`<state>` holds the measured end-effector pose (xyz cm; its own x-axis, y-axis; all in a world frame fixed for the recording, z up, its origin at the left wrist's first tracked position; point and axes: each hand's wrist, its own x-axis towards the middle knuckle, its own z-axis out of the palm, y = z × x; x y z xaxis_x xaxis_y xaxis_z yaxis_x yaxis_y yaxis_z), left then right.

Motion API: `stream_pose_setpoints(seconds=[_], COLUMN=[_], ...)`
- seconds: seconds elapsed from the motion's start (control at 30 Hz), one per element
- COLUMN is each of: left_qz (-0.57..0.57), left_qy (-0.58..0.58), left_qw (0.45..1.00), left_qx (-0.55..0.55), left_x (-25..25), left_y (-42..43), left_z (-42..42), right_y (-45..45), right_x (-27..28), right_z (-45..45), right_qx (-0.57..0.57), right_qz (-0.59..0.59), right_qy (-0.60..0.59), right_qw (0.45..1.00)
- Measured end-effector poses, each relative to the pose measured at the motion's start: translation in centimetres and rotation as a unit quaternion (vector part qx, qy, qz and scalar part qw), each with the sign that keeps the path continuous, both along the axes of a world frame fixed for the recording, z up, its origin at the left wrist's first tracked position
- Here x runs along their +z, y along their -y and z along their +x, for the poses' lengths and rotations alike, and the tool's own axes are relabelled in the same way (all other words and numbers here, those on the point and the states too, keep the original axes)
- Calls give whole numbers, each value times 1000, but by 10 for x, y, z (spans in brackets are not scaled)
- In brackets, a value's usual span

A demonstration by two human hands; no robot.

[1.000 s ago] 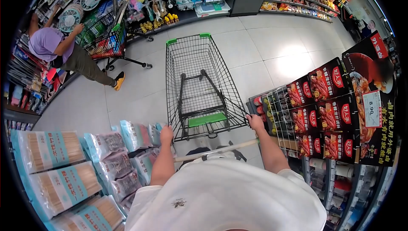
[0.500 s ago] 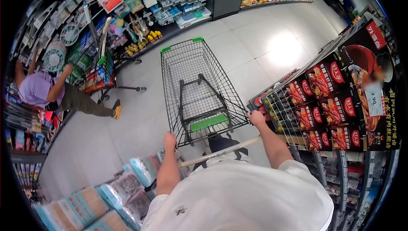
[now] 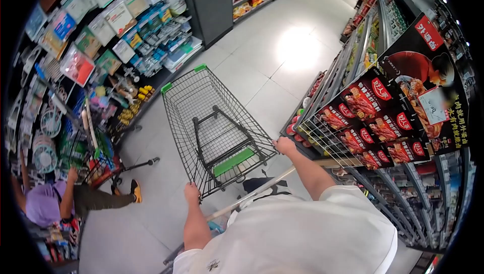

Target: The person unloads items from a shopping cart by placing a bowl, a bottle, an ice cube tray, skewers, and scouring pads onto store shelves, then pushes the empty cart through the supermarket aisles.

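A black wire shopping cart (image 3: 222, 115) with green corner caps stands in front of me, its basket holding nothing I can see. My left hand (image 3: 192, 193) is closed round its near left corner. At the near right corner, my right hand (image 3: 285, 146) is wrapped on the rim. Inside the cart, a green panel (image 3: 234, 161) lies at the near end. A pale bar (image 3: 252, 193) crosses between my forearms, close to my white shirt (image 3: 287, 228).
To the right is a wire display rack (image 3: 327, 140) with red-and-black food packs. A person in a purple top (image 3: 46, 204) is at the left with another cart (image 3: 106, 170). Hanging goods (image 3: 118, 17) fill the left shelves. Tiled floor (image 3: 242, 42) runs ahead past a dark pillar (image 3: 206, 7).
My body and cart have turned rightward and moved forward along the aisle. The packaged goods at the lower left have mostly left view. Both hands keep their hold on the cart.
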<state>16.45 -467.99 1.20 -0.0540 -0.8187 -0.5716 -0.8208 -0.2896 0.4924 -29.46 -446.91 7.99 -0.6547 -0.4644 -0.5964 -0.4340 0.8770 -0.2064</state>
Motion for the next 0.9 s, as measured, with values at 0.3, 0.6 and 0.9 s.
stream_pose_setpoints(seconds=[0.3,0.6,0.9], left_qz=[-28,-84,-86], left_qy=[11,130,152], left_qw=[997,969,948], left_qx=[-66,-194,-265], left_x=[-20,-2,-1], left_y=[90,160,223], left_z=[-31,-67,-100], right_y=[44,134,166], right_x=[-3,236,508], right_z=[-11,27,67], right_qx=[-15,-114,267], right_qz=[-73,-627,-829], right_qy=[-62,-212,-388], right_qw=[995,741,300])
